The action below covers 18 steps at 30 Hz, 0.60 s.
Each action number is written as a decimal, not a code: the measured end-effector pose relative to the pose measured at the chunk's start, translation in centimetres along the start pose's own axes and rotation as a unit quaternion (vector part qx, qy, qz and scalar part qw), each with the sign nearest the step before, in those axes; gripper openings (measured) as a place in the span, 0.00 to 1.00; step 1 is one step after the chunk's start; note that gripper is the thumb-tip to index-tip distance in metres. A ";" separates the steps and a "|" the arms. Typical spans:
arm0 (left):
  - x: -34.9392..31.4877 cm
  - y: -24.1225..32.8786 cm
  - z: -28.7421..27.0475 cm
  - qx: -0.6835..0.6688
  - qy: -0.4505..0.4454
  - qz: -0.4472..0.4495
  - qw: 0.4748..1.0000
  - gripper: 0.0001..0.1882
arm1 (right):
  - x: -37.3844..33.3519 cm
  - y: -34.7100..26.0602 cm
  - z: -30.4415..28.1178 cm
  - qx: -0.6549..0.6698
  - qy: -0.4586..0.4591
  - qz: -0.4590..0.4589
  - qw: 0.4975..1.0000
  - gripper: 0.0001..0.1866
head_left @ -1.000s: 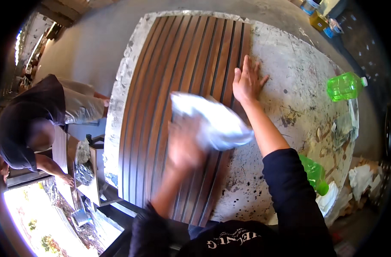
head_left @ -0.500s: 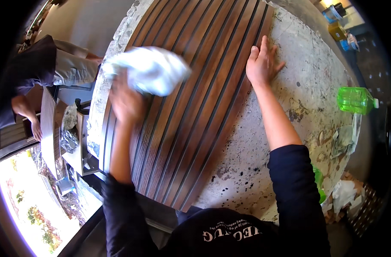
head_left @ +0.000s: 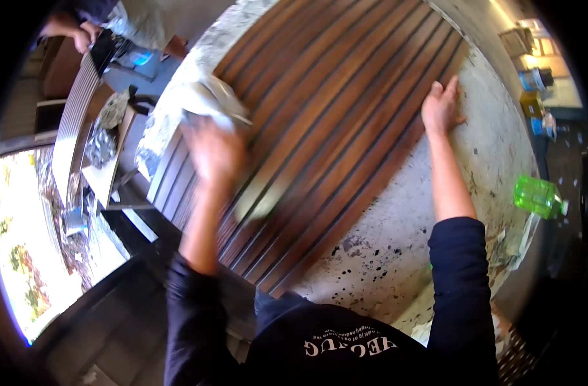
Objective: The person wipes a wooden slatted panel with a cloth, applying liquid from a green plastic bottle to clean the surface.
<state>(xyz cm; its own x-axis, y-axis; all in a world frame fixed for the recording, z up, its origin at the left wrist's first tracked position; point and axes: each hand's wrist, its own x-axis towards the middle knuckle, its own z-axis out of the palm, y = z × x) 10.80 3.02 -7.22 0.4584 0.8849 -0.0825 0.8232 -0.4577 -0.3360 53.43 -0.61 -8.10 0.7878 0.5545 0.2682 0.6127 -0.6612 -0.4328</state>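
Note:
A long brown wood-look panel (head_left: 332, 128) with dark grooves lies across a stained, paint-spotted table (head_left: 371, 257). My left hand (head_left: 213, 151), smeared by motion, is closed on a white cloth (head_left: 207, 96) at the panel's left edge. Part of the cloth hangs over toward the pale table rim. Against the panel's right edge rests my right hand (head_left: 443, 108), fingers apart, partly on the tabletop. A pale blurred patch (head_left: 262, 198) shows on the panel below my left hand; what it is I cannot make out.
A green plastic bottle (head_left: 538, 196) lies at the table's right rim. At the left, another person's hands (head_left: 82, 35) are at a light ribbed panel (head_left: 75, 122). Crumpled clear wrapping (head_left: 102, 145) sits beside that panel. Containers (head_left: 535, 80) stand at the far right.
The cloth has moved with my left hand to the panel's left edge. My right hand stays at the right edge. The whole view has turned, and the other person is now farther up the picture.

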 end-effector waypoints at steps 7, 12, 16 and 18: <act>-10.5 2.4 -3.6 -0.314 -0.031 -0.041 0.948 0.30 | 0.7 1.7 0.3 0.007 -0.017 -0.008 1.000 0.34; -11.4 -4.0 -1.5 -0.260 -0.085 -0.189 0.943 0.26 | 3.4 2.9 1.6 0.119 -0.010 -0.053 0.991 0.37; -21.1 10.2 -6.0 -0.407 0.091 0.055 0.907 0.30 | 4.3 1.5 0.2 0.009 -0.078 -0.019 0.997 0.40; -22.2 7.8 -6.6 -0.402 -0.005 0.040 0.915 0.33 | 3.7 -0.5 0.2 -0.012 -0.036 -0.133 0.990 0.39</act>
<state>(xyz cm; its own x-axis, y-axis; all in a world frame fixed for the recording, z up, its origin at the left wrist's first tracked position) 9.22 -20.73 -1.83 0.5274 0.8453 -0.0857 0.7693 -0.4323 0.4704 56.04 1.87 -7.11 0.5924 0.7443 0.3084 0.8000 -0.4984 -0.3339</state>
